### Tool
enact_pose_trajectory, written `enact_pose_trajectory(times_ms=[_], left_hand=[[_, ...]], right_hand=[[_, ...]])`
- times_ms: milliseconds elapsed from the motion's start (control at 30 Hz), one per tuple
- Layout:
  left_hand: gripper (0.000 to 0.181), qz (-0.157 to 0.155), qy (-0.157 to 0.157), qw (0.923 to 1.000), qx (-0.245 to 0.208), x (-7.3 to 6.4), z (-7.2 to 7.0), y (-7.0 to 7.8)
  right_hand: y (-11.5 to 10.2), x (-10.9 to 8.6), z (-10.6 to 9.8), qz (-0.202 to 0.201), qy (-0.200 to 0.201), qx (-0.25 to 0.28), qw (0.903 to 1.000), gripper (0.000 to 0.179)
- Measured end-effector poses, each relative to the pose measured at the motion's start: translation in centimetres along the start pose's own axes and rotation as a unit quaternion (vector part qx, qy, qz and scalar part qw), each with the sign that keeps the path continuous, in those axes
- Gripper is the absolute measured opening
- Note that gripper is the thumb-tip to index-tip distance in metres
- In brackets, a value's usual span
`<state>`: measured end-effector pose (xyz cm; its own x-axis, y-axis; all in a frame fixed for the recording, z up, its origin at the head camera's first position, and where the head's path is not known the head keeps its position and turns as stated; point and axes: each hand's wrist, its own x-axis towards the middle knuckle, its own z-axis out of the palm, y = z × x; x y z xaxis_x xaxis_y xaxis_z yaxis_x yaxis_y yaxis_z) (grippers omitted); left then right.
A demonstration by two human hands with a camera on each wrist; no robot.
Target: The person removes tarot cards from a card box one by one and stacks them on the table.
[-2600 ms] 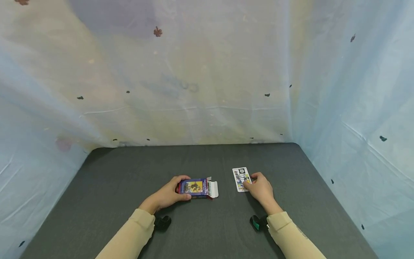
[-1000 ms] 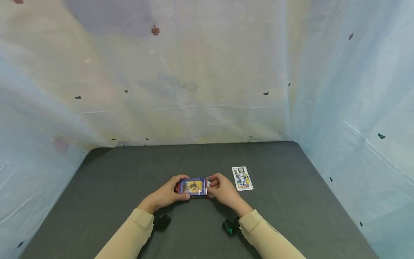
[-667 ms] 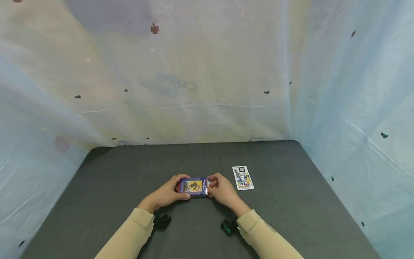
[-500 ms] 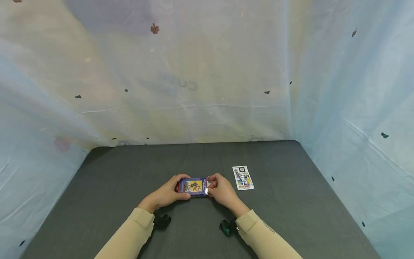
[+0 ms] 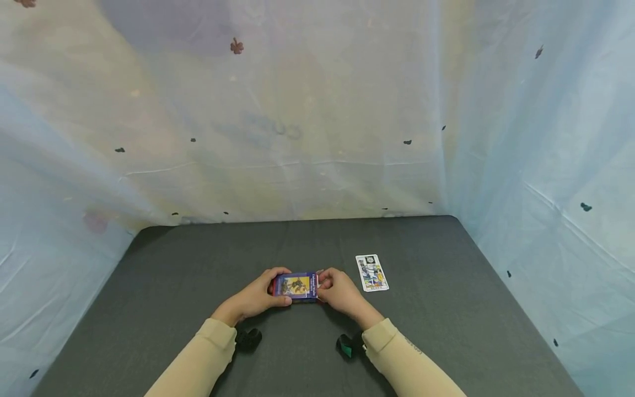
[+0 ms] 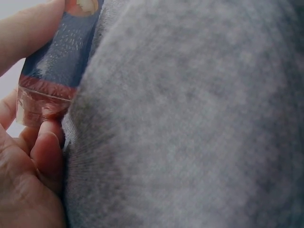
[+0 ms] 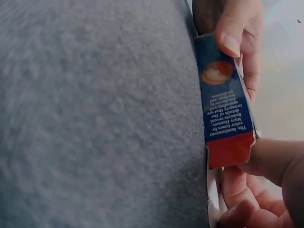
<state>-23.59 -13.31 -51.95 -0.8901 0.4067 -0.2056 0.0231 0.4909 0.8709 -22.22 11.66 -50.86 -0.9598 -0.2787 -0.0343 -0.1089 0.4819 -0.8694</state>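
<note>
A blue tarot card box with a yellow picture on top lies flat on the grey table. My left hand grips its closed left end, thumb on the near side and fingers at the far side. At the opposite end, my right hand pinches the open end with curled fingers. A red side flap sticks out there in the right wrist view, and a white flap shows below it by the fingers. The inside of the box is hidden. One tarot card lies face up beyond my right hand.
The dark grey table has rounded far corners. Pale patterned curtains enclose it at the back and both sides. Black wrist straps hang below both cuffs.
My right hand has let go of the tarot card and moved left to the box's open end, covering the white flap. Over the last half second both hands stay nearly still.
</note>
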Motion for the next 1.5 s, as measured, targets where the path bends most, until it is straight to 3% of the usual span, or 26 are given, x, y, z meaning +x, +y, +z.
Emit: enact_pose_trajectory(times_ms=[300,667,933,1500], left_hand=[[0.068,0.002,-0.001,1.0000,-0.003,0.0,0.0,-0.1],[0.068,-0.001,0.004,1.0000,0.005,0.1,0.0,-0.2],[0.068,-0.002,0.003,1.0000,0.001,0.1,0.0,-0.1],[0.069,0.005,0.005,1.0000,-0.002,-0.1,0.1,0.1]], right_hand=[[-0.1,0.2,-0.4,-0.005,-0.027,0.001,0.9996,0.005],[0.6,0.2,-0.5,0.000,-0.005,0.004,1.0000,0.007],[1.0,0.4,-0.5,0.007,-0.001,0.040,0.9992,0.013],[1.6,0.1,-0.8,0.000,0.031,0.012,0.9994,0.008]])
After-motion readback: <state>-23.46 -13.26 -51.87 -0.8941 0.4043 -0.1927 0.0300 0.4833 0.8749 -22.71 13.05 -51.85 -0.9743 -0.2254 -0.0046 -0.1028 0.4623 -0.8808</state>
